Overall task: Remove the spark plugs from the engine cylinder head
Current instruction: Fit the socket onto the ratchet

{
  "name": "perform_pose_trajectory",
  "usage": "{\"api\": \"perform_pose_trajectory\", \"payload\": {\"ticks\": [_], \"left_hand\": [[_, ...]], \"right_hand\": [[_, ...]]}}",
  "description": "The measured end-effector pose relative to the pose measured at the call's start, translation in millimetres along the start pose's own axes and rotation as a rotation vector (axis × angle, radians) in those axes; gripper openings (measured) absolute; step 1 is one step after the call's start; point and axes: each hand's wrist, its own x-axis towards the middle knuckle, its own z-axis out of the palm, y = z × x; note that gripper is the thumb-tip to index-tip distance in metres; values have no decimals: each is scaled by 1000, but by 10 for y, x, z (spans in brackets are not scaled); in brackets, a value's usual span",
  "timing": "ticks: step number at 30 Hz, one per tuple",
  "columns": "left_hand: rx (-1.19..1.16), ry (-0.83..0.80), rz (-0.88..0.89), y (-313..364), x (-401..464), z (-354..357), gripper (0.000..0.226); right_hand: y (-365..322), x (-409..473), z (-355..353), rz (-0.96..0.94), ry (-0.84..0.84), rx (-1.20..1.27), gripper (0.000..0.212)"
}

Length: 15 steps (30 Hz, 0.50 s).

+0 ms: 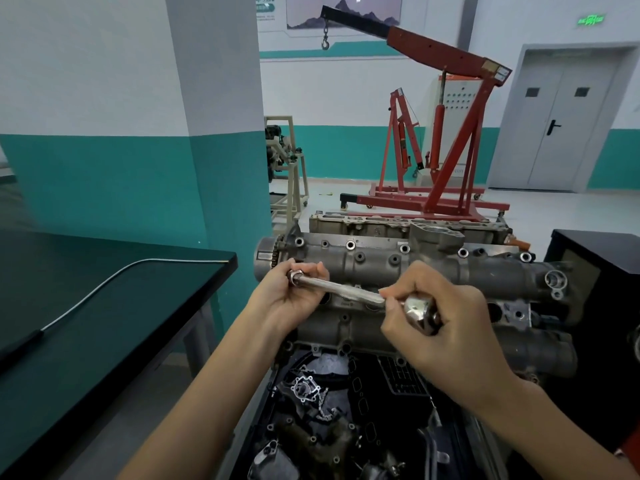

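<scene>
The grey engine cylinder head (433, 268) lies lengthwise in front of me on a stand. Above its near side I hold a long silver socket wrench (341, 291) almost level. My left hand (294, 299) grips the socket end at the left, fingers curled round it. My right hand (436, 327) wraps round the shiny ratchet head at the right, thumb and forefinger pinching the shaft. The spark plug wells lie behind my hands and the tool, mostly hidden. No spark plug shows.
A dark-topped table (86, 306) with a thin metal tube stands at the left. Below the head, a tray (329, 420) holds loose black engine parts and a chain. A black box (602, 271) is at the right; red engine cranes (446, 147) stand behind.
</scene>
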Motion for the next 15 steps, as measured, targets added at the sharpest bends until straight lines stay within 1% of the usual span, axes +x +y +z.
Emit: {"api": "perform_pose_trajectory", "payload": {"ticks": [2, 5, 10, 15], "left_hand": [[37, 26, 29, -29, -12, -4, 37], [70, 27, 44, -26, -29, 0, 29], [84, 28, 42, -68, -31, -23, 40], [66, -15, 35, -115, -28, -57, 43]], "right_hand": [[-42, -26, 20, -53, -77, -125, 17], [-95, -38, 41, -94, -125, -216, 16], [-158, 57, 10, -102, -127, -284, 18], [-212, -24, 38, -195, -177, -392, 13]]}}
